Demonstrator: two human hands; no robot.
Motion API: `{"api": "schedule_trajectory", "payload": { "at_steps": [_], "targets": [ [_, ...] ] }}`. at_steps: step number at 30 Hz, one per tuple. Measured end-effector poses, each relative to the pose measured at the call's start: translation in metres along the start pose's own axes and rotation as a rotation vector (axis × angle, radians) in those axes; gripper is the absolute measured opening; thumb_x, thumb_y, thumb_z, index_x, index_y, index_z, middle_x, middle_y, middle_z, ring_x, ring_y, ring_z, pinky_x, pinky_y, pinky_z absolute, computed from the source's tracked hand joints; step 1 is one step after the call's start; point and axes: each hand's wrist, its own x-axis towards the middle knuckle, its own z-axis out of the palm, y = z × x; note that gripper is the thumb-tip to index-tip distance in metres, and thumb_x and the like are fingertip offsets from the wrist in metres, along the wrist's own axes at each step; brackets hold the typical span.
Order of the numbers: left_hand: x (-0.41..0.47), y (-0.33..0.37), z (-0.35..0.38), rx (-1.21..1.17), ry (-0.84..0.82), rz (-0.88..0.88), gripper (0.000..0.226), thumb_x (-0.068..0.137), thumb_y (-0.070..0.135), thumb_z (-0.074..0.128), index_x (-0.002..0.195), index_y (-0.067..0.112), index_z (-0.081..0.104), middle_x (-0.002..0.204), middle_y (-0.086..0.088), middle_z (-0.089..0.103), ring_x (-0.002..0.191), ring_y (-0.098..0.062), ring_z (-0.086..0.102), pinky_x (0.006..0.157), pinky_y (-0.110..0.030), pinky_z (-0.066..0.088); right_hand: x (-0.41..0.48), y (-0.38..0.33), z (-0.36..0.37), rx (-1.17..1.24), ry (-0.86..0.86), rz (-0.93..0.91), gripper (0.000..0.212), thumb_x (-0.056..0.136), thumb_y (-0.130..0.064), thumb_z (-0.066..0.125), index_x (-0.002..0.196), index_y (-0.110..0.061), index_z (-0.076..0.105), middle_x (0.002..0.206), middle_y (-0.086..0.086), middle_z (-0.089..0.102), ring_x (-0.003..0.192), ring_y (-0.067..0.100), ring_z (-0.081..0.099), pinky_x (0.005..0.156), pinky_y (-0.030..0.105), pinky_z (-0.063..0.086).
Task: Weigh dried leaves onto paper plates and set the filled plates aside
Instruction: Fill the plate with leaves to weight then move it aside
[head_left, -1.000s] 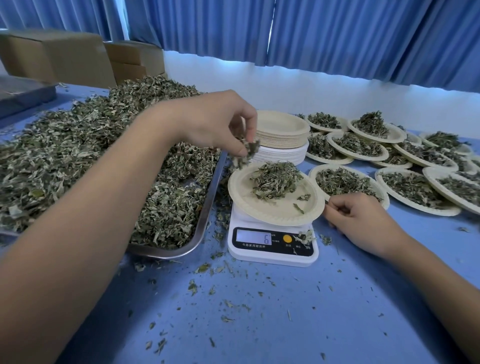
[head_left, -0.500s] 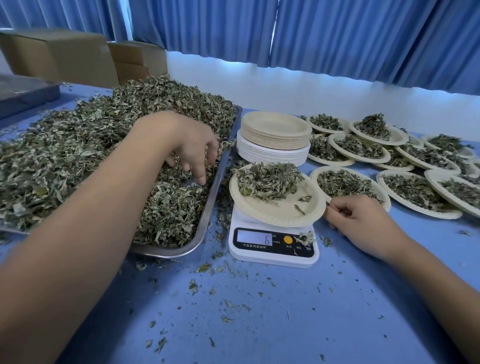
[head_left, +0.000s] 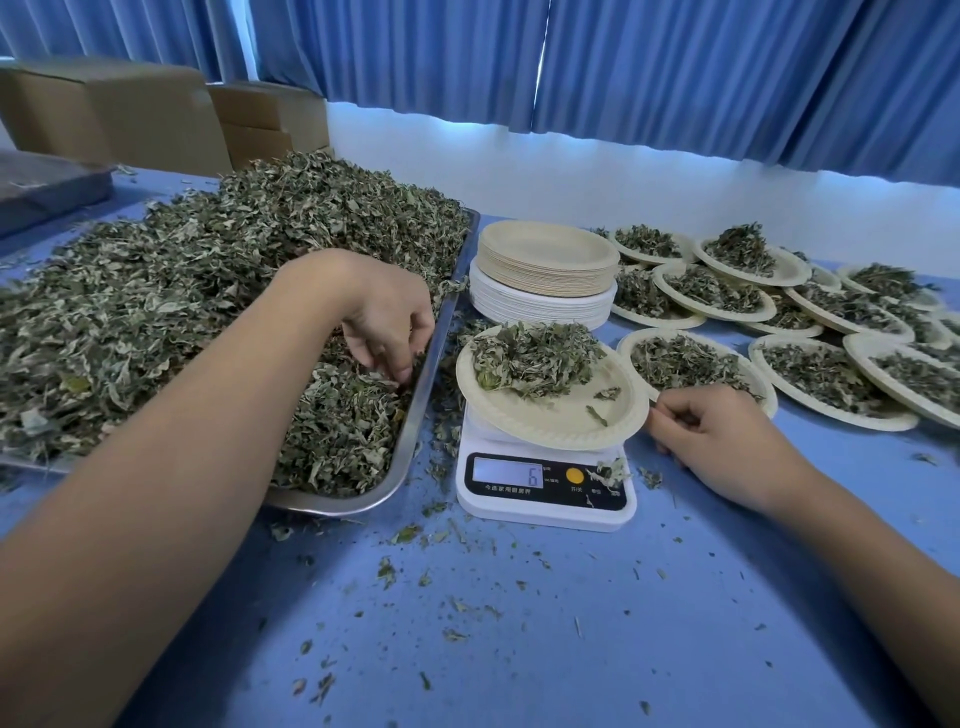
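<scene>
The left hand (head_left: 384, 312) digs curled fingers into the dried leaves (head_left: 156, 312) in the metal tray (head_left: 332, 503); whether it grips any, I cannot tell. The right hand (head_left: 722, 441) pinches the rim of the leaf-filled paper plate (head_left: 571, 423) sitting on the scale (head_left: 545, 512).

A blue table (head_left: 675, 623) is strewn with leaf crumbs (head_left: 387, 569). On it are set a metal tray (head_left: 415, 410) at left, a white scale (head_left: 545, 512) at centre, stacked plates (head_left: 545, 280) behind, and filled plates (head_left: 836, 415) at right.

Blue pleated curtains (head_left: 649, 67) hang above a white wall (head_left: 571, 171). Brown cardboard boxes (head_left: 114, 114) stand at the far left of the blue counter (head_left: 545, 623).
</scene>
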Motion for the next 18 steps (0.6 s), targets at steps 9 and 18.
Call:
{"api": "schedule_trajectory", "payload": {
  "at_steps": [9, 18],
  "targets": [
    [0.0015, 0.0032, -0.0009, -0.064, 0.084, 0.0, 0.035, 0.08, 0.001, 0.081, 0.102, 0.01, 0.055, 0.081, -0.009, 0.076, 0.07, -0.02, 0.072, 0.061, -0.031, 0.058, 0.0001, 0.0021, -0.0002, 0.005, 0.0, -0.003, 0.045, 0.098, -0.031, 0.061, 0.061, -0.007, 0.055, 0.054, 0.012, 0.054, 0.047, 0.01, 0.039, 0.051, 0.02, 0.036],
    [-0.006, 0.0073, -0.0039, -0.07, 0.158, 0.087, 0.019, 0.083, -0.005, 0.076, 0.089, 0.004, 0.06, 0.078, -0.017, 0.071, 0.072, -0.028, 0.074, 0.066, -0.033, 0.062, 0.0019, 0.0029, 0.0002, -0.025, -0.006, -0.005, 0.044, 0.098, -0.033, 0.06, 0.062, -0.008, 0.056, 0.056, 0.013, 0.055, 0.049, 0.012, 0.043, 0.054, 0.028, 0.037]
  ]
}}
